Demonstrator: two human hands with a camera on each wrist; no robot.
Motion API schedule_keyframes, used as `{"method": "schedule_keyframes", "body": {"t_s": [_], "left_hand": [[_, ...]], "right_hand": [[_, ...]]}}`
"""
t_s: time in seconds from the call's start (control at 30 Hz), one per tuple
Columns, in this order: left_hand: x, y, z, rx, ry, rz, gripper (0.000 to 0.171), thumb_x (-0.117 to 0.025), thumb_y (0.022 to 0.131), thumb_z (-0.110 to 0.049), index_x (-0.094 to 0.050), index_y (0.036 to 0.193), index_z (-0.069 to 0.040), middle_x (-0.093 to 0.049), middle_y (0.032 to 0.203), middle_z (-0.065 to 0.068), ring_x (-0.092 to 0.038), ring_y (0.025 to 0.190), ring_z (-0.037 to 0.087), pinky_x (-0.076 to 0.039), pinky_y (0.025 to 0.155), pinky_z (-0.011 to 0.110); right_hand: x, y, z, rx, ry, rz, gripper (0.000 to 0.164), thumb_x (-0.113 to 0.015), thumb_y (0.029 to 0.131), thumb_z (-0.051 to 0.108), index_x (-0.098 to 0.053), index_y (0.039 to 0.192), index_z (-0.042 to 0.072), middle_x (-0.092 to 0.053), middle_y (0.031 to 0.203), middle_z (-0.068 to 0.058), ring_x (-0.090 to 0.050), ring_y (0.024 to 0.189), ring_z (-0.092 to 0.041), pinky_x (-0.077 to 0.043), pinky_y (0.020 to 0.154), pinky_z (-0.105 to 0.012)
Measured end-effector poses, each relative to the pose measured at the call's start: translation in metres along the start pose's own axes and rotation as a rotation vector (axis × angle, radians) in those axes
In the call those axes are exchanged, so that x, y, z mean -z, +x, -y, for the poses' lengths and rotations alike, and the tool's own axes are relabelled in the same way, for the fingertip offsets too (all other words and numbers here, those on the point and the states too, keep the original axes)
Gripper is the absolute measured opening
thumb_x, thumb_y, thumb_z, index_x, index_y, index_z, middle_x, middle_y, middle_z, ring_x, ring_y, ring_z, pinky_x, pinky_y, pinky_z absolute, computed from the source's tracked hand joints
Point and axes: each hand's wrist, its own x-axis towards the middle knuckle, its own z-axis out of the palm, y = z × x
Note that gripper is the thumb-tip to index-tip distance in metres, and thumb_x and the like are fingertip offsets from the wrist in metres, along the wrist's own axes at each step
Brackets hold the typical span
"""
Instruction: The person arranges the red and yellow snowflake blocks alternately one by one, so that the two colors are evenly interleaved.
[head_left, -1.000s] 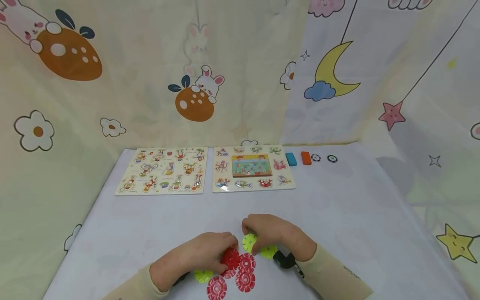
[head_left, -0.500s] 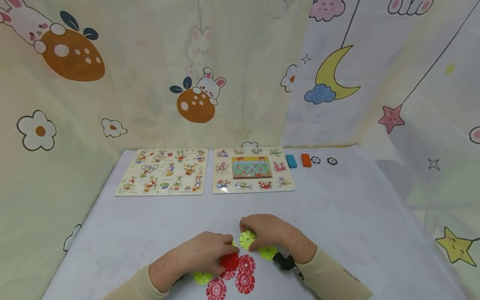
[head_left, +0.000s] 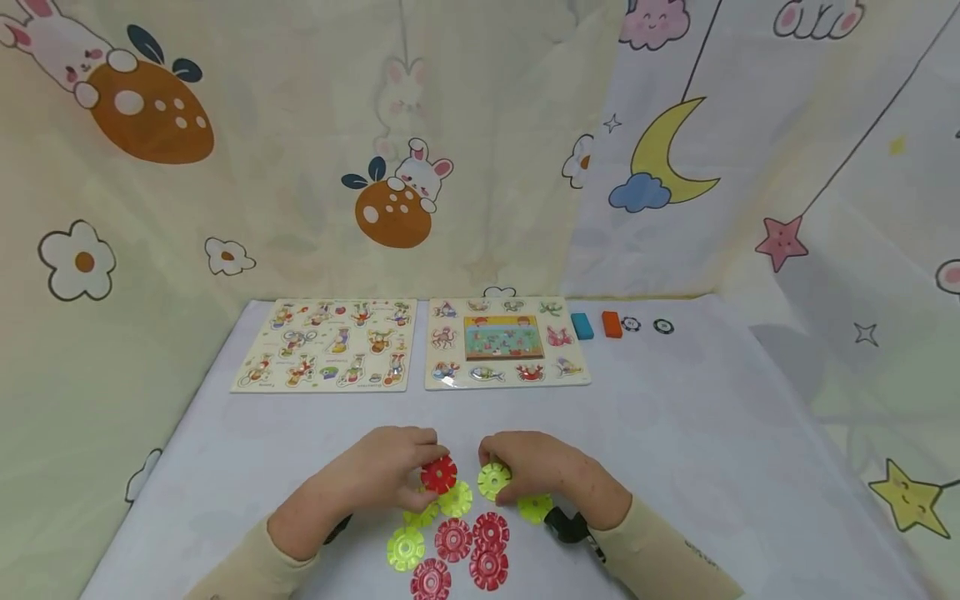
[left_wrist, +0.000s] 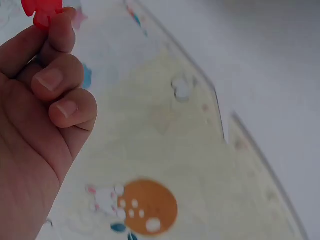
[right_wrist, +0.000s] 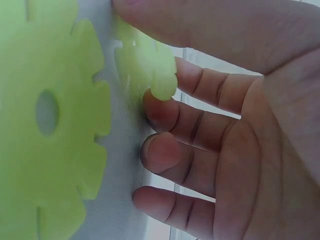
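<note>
In the head view my left hand (head_left: 378, 471) pinches a red notched plastic disc (head_left: 448, 482) by its edge, held up above the loose pieces. The left wrist view has the red disc (left_wrist: 46, 15) at its top left corner, with the other fingers curled. My right hand (head_left: 543, 467) pinches a yellow-green notched disc (head_left: 487, 487) between thumb and fingers, a short gap from the red one. Up close in the right wrist view, this yellow-green disc (right_wrist: 162, 75) sits at the fingertips, while another yellow-green disc (right_wrist: 20, 100) fills the left side.
Several red discs (head_left: 453, 550) and yellow-green discs (head_left: 401, 560) lie between the forearms. One more yellow-green disc (head_left: 536, 508) is under the right wrist. Two picture puzzle boards (head_left: 416, 383) stand at the back, beside a blue block (head_left: 582, 326), an orange block (head_left: 612, 324) and round chips (head_left: 663, 327).
My left hand has lifted the red disc up and away from the other red pieces, uncovering yellow-green discs below it. The right hand stays almost in place, still pinching its disc.
</note>
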Motion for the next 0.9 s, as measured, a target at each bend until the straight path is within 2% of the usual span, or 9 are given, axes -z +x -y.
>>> {"method": "schedule_keyframes", "body": {"t_s": [0.17, 0.33, 0.53, 0.57, 0.63, 0.67, 0.73, 0.8, 0.9], "left_hand": [[0.019, -0.011, 0.022, 0.114, 0.041, -0.112, 0.043, -0.071, 0.074, -0.046, -0.070, 0.107, -0.019, -0.046, 0.083, -0.015, -0.041, 0.065, 0.002, -0.037, 0.055, 0.018], [0.033, -0.022, 0.039, 0.240, 0.054, -0.137, 0.046, -0.071, 0.074, -0.048, -0.070, 0.110, -0.019, -0.050, 0.089, -0.015, -0.046, 0.069, 0.003, -0.039, 0.058, 0.019], [0.039, -0.048, 0.062, 0.370, 0.030, -0.182, 0.045, -0.074, 0.075, -0.045, -0.069, 0.112, -0.020, -0.056, 0.097, -0.011, -0.053, 0.079, 0.007, -0.046, 0.064, 0.025], [0.040, -0.053, 0.068, 0.385, 0.016, -0.196, 0.045, -0.075, 0.075, -0.043, -0.069, 0.112, -0.019, -0.056, 0.098, -0.009, -0.054, 0.079, 0.009, -0.046, 0.064, 0.026], [0.038, -0.063, 0.080, 0.431, -0.013, -0.210, 0.046, -0.075, 0.075, -0.041, -0.069, 0.114, -0.017, -0.060, 0.109, -0.001, -0.059, 0.092, 0.018, -0.049, 0.072, 0.033], [0.037, -0.067, 0.086, 0.457, -0.031, -0.209, 0.047, -0.076, 0.075, -0.039, -0.068, 0.115, -0.015, -0.060, 0.112, 0.002, -0.058, 0.096, 0.020, -0.049, 0.074, 0.035], [0.034, -0.075, 0.099, 0.517, -0.096, -0.175, 0.045, -0.076, 0.076, -0.036, -0.068, 0.114, -0.013, -0.060, 0.102, 0.000, -0.056, 0.087, 0.019, -0.048, 0.069, 0.033], [0.030, -0.080, 0.110, 0.584, -0.152, -0.126, 0.044, -0.076, 0.077, -0.033, -0.067, 0.114, -0.010, -0.061, 0.099, 0.003, -0.055, 0.087, 0.020, -0.047, 0.070, 0.035], [0.025, -0.086, 0.124, 0.658, -0.206, -0.051, 0.045, -0.075, 0.077, -0.031, -0.066, 0.115, -0.007, -0.056, 0.087, -0.003, -0.048, 0.078, 0.016, -0.041, 0.062, 0.030]], "right_hand": [[-0.002, 0.001, 0.000, -0.020, 0.008, 0.008, 0.046, -0.085, 0.065, 0.039, -0.058, 0.101, 0.028, -0.055, 0.083, 0.014, -0.050, 0.073, -0.006, -0.044, 0.068, -0.026], [-0.001, 0.000, 0.000, -0.007, 0.003, 0.015, 0.046, -0.084, 0.068, 0.037, -0.058, 0.104, 0.028, -0.054, 0.086, 0.015, -0.050, 0.075, -0.006, -0.044, 0.069, -0.026], [-0.003, -0.001, -0.001, 0.049, -0.031, 0.022, 0.042, -0.082, 0.072, 0.035, -0.058, 0.106, 0.030, -0.053, 0.089, 0.017, -0.049, 0.078, -0.004, -0.044, 0.073, -0.025], [-0.004, -0.001, -0.001, 0.055, -0.037, 0.019, 0.042, -0.082, 0.072, 0.035, -0.058, 0.106, 0.031, -0.052, 0.089, 0.017, -0.049, 0.078, -0.004, -0.044, 0.073, -0.025], [-0.005, 0.000, -0.001, 0.054, -0.034, 0.019, 0.043, -0.082, 0.071, 0.036, -0.058, 0.107, 0.031, -0.052, 0.090, 0.017, -0.049, 0.078, -0.004, -0.044, 0.072, -0.024], [-0.005, 0.000, -0.002, 0.050, -0.033, 0.017, 0.044, -0.082, 0.071, 0.037, -0.058, 0.107, 0.031, -0.052, 0.090, 0.017, -0.049, 0.078, -0.004, -0.044, 0.071, -0.024], [-0.004, -0.001, -0.001, 0.038, -0.029, 0.023, 0.045, -0.083, 0.070, 0.038, -0.058, 0.108, 0.032, -0.052, 0.090, 0.017, -0.049, 0.078, -0.004, -0.044, 0.070, -0.024], [-0.003, -0.001, -0.001, 0.027, -0.026, 0.030, 0.047, -0.083, 0.069, 0.038, -0.058, 0.108, 0.032, -0.052, 0.090, 0.017, -0.049, 0.078, -0.004, -0.044, 0.070, -0.024], [-0.001, -0.002, 0.001, 0.020, -0.041, 0.040, 0.047, -0.083, 0.069, 0.037, -0.057, 0.109, 0.033, -0.051, 0.090, 0.017, -0.049, 0.078, -0.004, -0.044, 0.070, -0.024]]}}
